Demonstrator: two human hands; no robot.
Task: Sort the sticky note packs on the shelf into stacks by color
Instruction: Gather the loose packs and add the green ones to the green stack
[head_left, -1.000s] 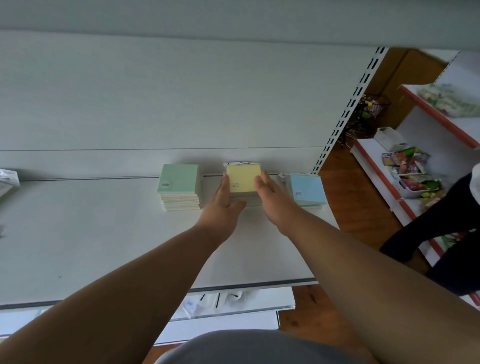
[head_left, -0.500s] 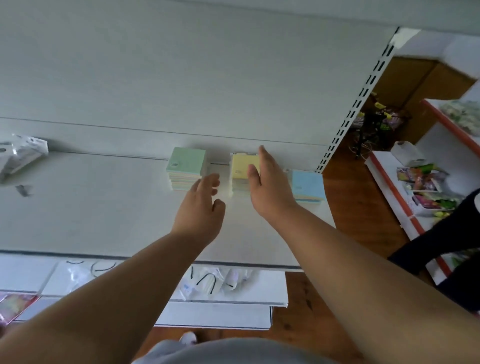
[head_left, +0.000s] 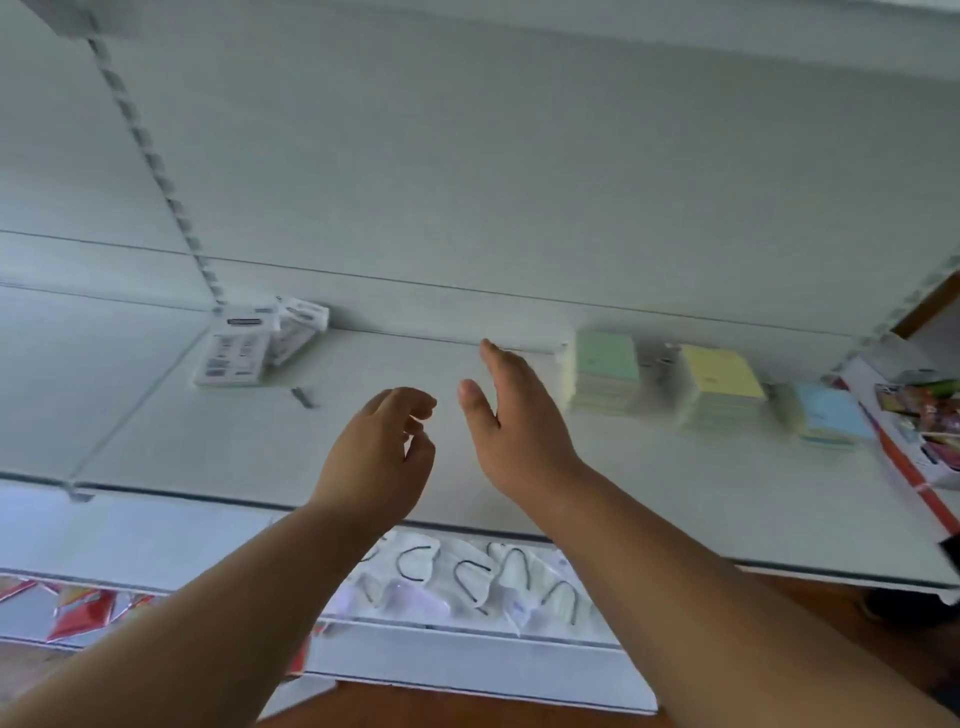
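Three stacks of sticky note packs stand along the back right of the white shelf (head_left: 649, 467): a green stack (head_left: 605, 369), a yellow stack (head_left: 719, 382) and a lower blue stack (head_left: 828, 415). My left hand (head_left: 379, 457) hovers over the middle of the shelf with loosely curled fingers and holds nothing. My right hand (head_left: 514, 426) is beside it, fingers straight and apart, empty, just left of the green stack and not touching it.
White boxed packages (head_left: 260, 340) lie at the back left by the slotted upright. A small dark item (head_left: 303, 397) lies near them. Packets with dark loops (head_left: 467, 577) fill the lower shelf. Another shelf unit with colourful goods (head_left: 919, 415) stands at the right edge.
Both hands have let go of the yellow stack and drawn back to the left. The view has swung left, so the three stacks now sit at the right.
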